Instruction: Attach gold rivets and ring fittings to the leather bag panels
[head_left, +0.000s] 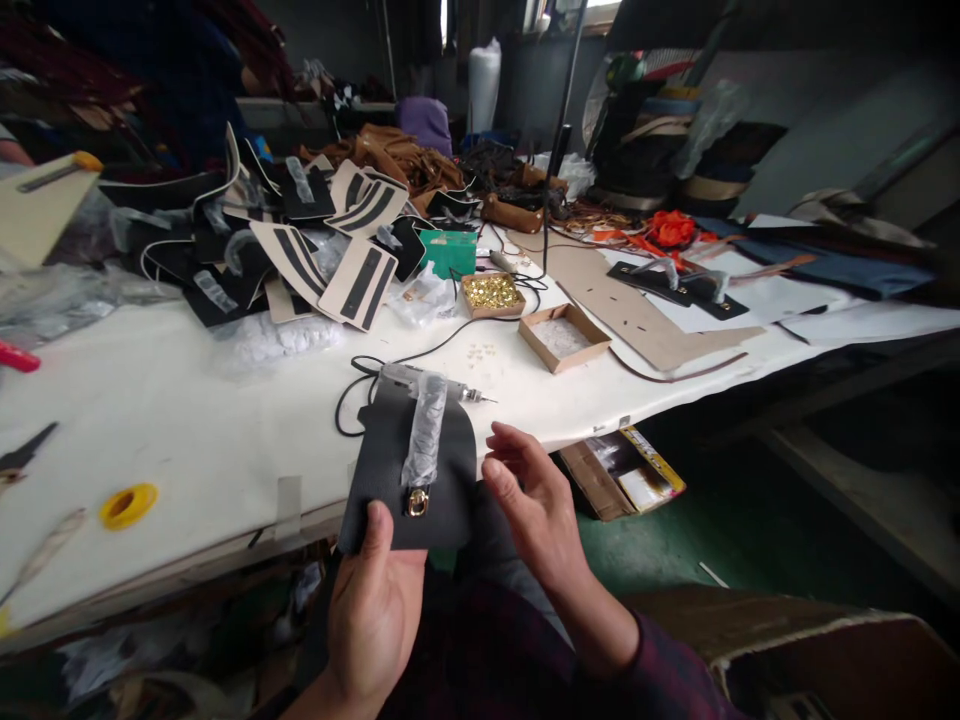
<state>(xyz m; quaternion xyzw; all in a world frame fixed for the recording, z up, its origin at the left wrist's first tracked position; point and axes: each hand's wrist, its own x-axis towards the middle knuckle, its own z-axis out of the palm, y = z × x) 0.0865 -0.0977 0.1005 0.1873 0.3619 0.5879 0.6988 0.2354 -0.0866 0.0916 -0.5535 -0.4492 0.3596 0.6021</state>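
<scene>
White table | black leather panel between hands, gripped left

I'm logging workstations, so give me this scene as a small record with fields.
Left hand: grips black panel, thumb on top
Right hand: empty, beside the panel's right edge
Panel face: plastic-wrapped strip, gold-coloured clasp
Just beyond panel: corded tool, thin tip pointing right
Boxes: one holding gold-coloured pieces, another with pale contents
Table's left side: yellow roll
</scene>
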